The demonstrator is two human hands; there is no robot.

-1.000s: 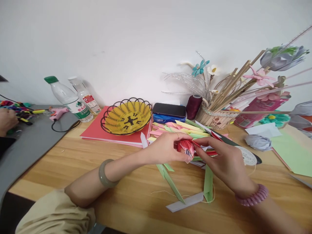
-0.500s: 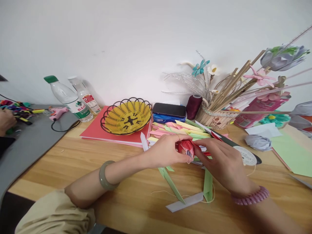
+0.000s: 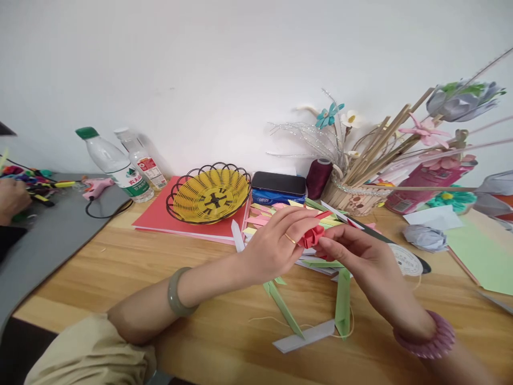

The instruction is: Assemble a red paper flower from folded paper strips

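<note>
A folded red paper flower [image 3: 311, 237] is held up between both hands above the table. My left hand [image 3: 276, 243], wearing a ring, curls over its left side, and its fingertips partly hide the paper. On the other side, my right hand [image 3: 363, 254] pinches the flower's edge between thumb and fingers. Just behind lies a pile of folded paper strips [image 3: 264, 216] in pink, yellow, green and white. Closer to me are a loose green strip [image 3: 285, 310], another green strip [image 3: 342, 302] and a pale grey strip [image 3: 304, 336], with thin string beside them.
A yellow basket [image 3: 192, 198] sits on red paper [image 3: 152, 216]. Behind the pile, a phone [image 3: 278, 183] rests on a blue pack beside a maroon thread spool [image 3: 319, 176]. Bottles [image 3: 128, 179] and a pink glue gun [image 3: 97, 188] stand left, near another person's hand [image 3: 14, 198].
The flower has been turned, so its compact red folds now face me instead of the pinkish side. My left hand has rolled over it, its back now showing.
</note>
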